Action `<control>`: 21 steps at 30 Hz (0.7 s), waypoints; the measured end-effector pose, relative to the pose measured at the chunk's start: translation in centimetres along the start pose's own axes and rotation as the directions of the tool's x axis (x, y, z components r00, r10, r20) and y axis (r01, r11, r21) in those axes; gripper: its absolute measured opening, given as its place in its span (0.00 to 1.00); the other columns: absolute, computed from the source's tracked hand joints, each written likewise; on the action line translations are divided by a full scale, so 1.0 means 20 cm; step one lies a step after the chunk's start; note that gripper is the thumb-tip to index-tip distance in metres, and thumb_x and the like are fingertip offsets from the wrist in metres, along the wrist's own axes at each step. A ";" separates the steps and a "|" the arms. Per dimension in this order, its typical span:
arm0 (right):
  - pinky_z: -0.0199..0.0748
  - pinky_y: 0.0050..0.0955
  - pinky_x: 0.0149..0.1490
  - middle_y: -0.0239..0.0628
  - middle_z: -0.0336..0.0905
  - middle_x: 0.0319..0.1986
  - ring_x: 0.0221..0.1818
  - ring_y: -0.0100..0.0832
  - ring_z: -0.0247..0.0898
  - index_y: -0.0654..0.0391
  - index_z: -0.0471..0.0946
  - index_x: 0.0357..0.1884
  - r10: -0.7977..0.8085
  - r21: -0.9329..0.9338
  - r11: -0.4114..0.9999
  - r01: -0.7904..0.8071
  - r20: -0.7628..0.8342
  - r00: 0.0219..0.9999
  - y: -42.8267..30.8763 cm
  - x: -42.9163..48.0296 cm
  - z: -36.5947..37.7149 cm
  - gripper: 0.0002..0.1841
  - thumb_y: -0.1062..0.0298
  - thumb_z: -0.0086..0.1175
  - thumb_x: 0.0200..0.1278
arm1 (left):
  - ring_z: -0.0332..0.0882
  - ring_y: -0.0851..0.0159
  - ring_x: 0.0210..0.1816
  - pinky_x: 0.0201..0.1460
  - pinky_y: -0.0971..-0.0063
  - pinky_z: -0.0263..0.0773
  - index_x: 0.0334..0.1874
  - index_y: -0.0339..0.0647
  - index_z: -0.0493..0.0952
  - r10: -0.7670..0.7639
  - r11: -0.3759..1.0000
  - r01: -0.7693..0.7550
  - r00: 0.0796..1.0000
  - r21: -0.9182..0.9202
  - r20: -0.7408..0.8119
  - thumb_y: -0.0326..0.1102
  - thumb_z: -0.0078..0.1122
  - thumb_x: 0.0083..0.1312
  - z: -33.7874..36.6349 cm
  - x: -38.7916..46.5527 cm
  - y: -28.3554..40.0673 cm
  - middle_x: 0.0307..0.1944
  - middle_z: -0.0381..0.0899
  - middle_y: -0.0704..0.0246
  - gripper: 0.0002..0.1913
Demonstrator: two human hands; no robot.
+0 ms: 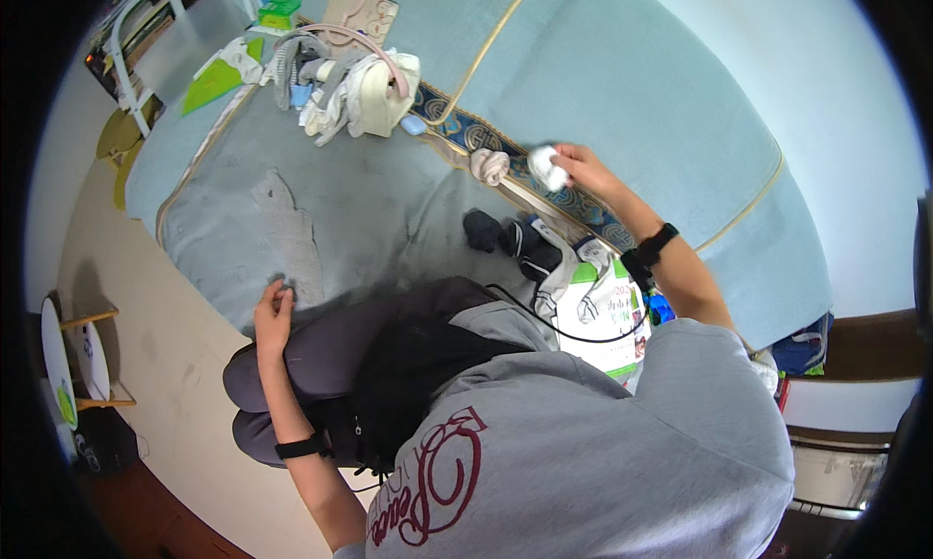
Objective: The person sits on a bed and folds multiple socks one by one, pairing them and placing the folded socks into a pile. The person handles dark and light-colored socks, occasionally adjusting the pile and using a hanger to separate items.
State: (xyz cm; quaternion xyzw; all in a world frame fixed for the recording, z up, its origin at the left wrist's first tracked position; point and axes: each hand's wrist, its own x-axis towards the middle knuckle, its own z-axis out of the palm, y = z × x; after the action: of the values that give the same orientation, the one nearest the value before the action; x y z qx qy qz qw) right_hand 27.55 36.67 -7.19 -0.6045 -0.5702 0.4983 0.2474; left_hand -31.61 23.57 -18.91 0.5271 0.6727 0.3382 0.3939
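Observation:
My right hand [582, 169] holds a balled white sock [547, 168] above the patterned blue band of the sofa cover. Beside it, to the left, lies a rolled beige sock [490, 167]. Nearer me on the seat are a dark rolled sock [482, 230] and a black sock bundle [538, 258], with white-and-grey socks [560, 276] next to them. My left hand [275, 312] hangs by the seat's edge with fingers slightly apart and nothing in it, close to a flat grey sock [290, 234].
A pile of light socks [342, 85] with a pink hanger [390, 57] lies at the upper left, near a green plastic piece [219, 81]. A light blue object [413, 125] sits by the band. A printed calendar or box [598, 326] is at my right side.

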 end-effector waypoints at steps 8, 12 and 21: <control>0.75 0.49 0.44 0.51 0.80 0.35 0.40 0.53 0.76 0.55 0.72 0.47 -0.302 -0.841 0.532 0.098 -0.080 0.950 0.01 0.56 0.52 0.17 0.61 0.52 0.56 | 0.81 0.64 0.33 0.40 0.71 0.74 0.53 0.31 0.75 0.015 0.995 -0.003 0.993 0.099 -0.120 0.36 0.58 0.64 0.00 -0.04 0.01 0.33 0.82 0.59 0.19; 0.73 0.46 0.50 0.48 0.80 0.41 0.47 0.47 0.76 0.54 0.74 0.47 -0.036 -0.939 0.340 0.048 0.038 0.999 -0.11 0.64 0.49 0.20 0.51 0.53 0.58 | 0.82 0.60 0.35 0.42 0.70 0.75 0.52 0.33 0.76 0.030 0.990 -0.006 0.984 0.137 -0.175 0.37 0.60 0.63 0.01 -0.05 0.05 0.35 0.83 0.56 0.19; 0.75 0.39 0.42 0.46 0.80 0.34 0.36 0.44 0.77 0.59 0.77 0.44 -0.571 -0.743 0.514 0.429 0.077 0.817 -0.76 0.93 0.47 0.18 0.59 0.58 0.54 | 0.78 0.49 0.43 0.44 0.60 0.73 0.46 0.33 0.72 -0.015 0.895 0.076 0.990 0.439 -0.140 0.44 0.67 0.55 0.14 0.06 0.15 0.40 0.78 0.56 0.24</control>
State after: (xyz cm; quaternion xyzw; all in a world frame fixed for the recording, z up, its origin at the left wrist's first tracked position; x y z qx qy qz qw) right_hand 9.83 55.04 -3.46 -0.5015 -0.8453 0.0784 0.1671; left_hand -28.00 25.53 -17.70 0.5633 0.7689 0.2014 0.2257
